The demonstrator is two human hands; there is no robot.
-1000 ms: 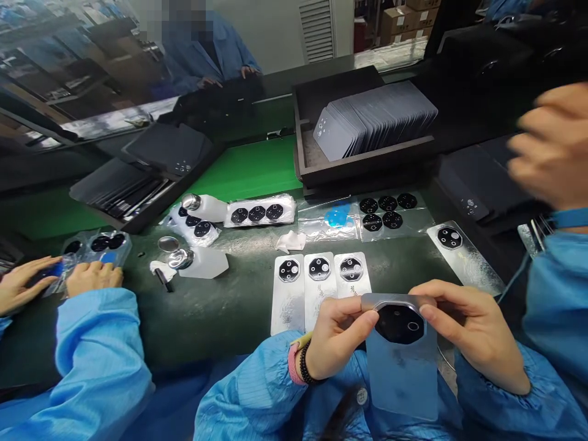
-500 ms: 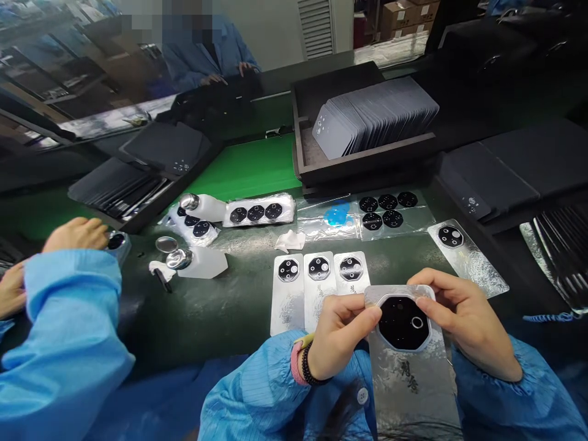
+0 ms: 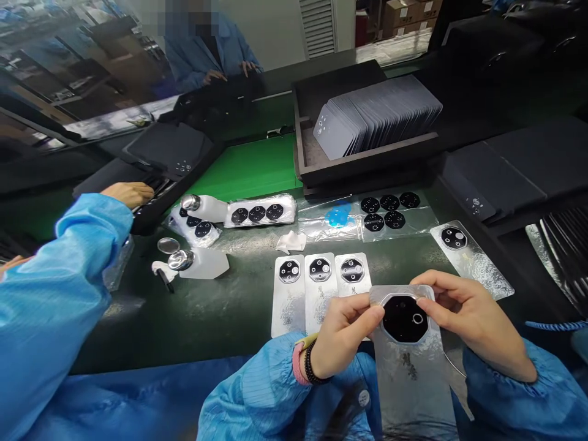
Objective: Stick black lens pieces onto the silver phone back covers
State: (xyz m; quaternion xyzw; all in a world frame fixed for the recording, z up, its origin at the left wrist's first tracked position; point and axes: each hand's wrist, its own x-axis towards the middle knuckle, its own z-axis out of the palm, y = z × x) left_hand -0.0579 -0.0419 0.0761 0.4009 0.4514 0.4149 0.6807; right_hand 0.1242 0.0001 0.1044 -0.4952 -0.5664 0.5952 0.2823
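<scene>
Both my hands hold a silver phone back cover (image 3: 413, 380) near my body, its black octagonal camera panel (image 3: 405, 318) facing up. My left hand (image 3: 342, 334) pinches the cover's upper left edge beside the panel. My right hand (image 3: 463, 318) grips the upper right corner, thumb on the rim. Three finished silver covers (image 3: 319, 288) lie side by side on the dark table just beyond my left hand. A further silver cover (image 3: 473, 260) lies angled at the right.
A clear sheet with black octagonal lens panels (image 3: 388, 211) and a blue tab lies behind. A dark tray of grey back covers (image 3: 367, 122) stands farther back. A co-worker's blue sleeve (image 3: 50, 282) reaches toward a tray (image 3: 138, 196) at left. White dispenser bottles (image 3: 197, 260) stand mid-left. Another person stands across the green belt (image 3: 243, 168).
The cover in my hands tilted up until its patterned face shows. The co-worker's arm at left rose and reached to the black tray. A blurred hand at upper right left the view.
</scene>
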